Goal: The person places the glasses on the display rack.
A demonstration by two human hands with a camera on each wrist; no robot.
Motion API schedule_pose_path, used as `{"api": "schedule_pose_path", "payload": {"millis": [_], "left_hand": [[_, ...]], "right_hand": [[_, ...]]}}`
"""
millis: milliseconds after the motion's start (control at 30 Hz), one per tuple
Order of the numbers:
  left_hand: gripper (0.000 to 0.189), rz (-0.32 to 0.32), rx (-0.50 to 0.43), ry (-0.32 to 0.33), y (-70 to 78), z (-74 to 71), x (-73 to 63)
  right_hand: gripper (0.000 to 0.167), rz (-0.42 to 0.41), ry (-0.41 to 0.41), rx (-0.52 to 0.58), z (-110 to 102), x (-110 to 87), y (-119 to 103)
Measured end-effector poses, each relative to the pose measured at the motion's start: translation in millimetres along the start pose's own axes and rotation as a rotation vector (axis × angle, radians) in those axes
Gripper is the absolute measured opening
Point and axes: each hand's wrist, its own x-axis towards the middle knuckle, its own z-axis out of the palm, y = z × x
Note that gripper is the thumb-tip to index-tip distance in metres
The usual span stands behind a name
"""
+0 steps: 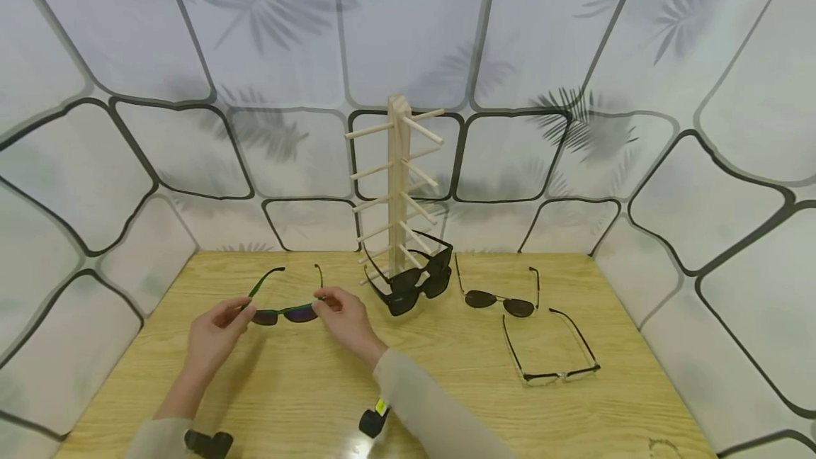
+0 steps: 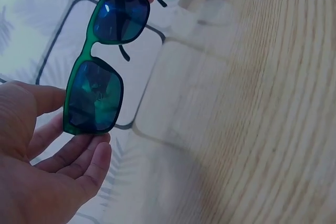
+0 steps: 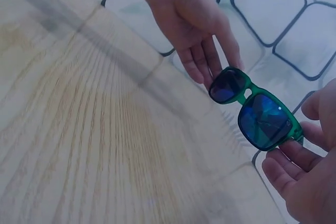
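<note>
Green-framed sunglasses (image 1: 299, 313) with dark bluish lenses are held between both hands, temples unfolded and pointing away from the person. My left hand (image 1: 215, 337) pinches the left end of the frame near its hinge, and my right hand (image 1: 347, 321) pinches the right end. Up close in the left wrist view, the left hand (image 2: 58, 156) has thumb and fingers at one corner of the green sunglasses (image 2: 97, 95). The right wrist view shows the right hand (image 3: 310, 166) gripping the opposite corner of the sunglasses (image 3: 265, 121).
Behind the hands stands a wooden display rack (image 1: 398, 183) with several pegs. Two black sunglasses (image 1: 404, 299) sit at its lowest pegs. Right of it, aviator sunglasses (image 1: 500, 301) and half-rimmed eyeglasses (image 1: 561, 376) lie unfolded on the wood-grain table (image 1: 306, 388). Patterned walls (image 1: 408, 34) enclose the table.
</note>
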Motion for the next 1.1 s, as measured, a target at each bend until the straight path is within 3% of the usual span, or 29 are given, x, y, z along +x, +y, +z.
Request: {"api": "schedule_pose_path", "payload": {"millis": [200,567,867,1100], "left_hand": [[0.053,-0.042,-0.012,0.005,10.2,-5.5,-13.0],[0.055,-0.136,-0.036,-0.049,31.6,-12.2,-33.3],[0.053,-0.086,-0.089,-0.045,55.4,-9.0,-47.9],[0.045,-0.036,-0.156,-0.035,68.7,-2.7,-53.2]], "right_hand": [[0.026,-0.049,0.003,0.017,-7.2,-7.4,-9.6],[0.023,-0.071,0.006,0.081,-23.1,-20.5,-22.8],[0.016,-0.134,0.055,0.122,-42.4,-30.7,-40.7],[0.018,-0.120,0.067,0.095,-57.4,-37.2,-48.4]]}}
